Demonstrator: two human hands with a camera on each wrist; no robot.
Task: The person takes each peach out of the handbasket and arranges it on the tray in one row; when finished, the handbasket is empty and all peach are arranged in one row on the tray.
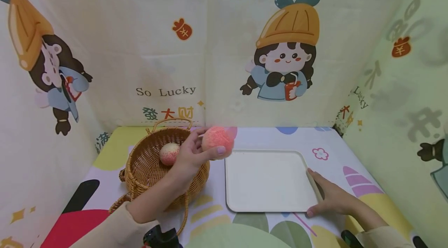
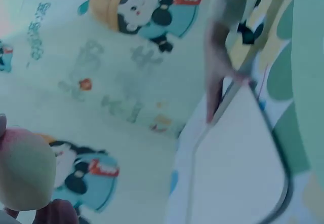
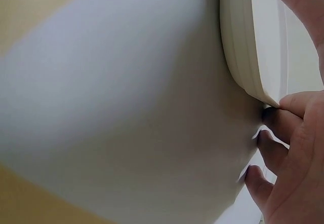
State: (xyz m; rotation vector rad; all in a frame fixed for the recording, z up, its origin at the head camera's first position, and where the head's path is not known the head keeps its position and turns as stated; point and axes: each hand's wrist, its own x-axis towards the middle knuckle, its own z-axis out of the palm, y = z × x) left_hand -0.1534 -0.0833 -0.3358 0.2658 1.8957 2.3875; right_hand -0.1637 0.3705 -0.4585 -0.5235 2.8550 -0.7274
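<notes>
Ball (image 1: pixel 216 139) could slip

Mid-frame, between basket (image 1: pixel 140 176) and tray (image 1: pixel 269 182), the left hand (image 1: pixel 191 155) grips the ball; a loosened thumb could drop it. Lower right, the right hand (image 1: pixel 330 198), fingers spread, touches the tray; uneven pushing could skew it.

Your left hand (image 1: pixel 189 156) and forearm (image 1: pixel 154 199) hide part of the basket (image 1: pixel 140 174) and the right edge of the basket's peach (image 1: pixel 168 153). Left wrist view: picture edge crops your held peach (image 2: pixel 26 171), and your right hand (image 2: pixel 220 72) blurs. Right wrist view: top edge cuts off the tray (image 3: pixel 239 36).
</notes>
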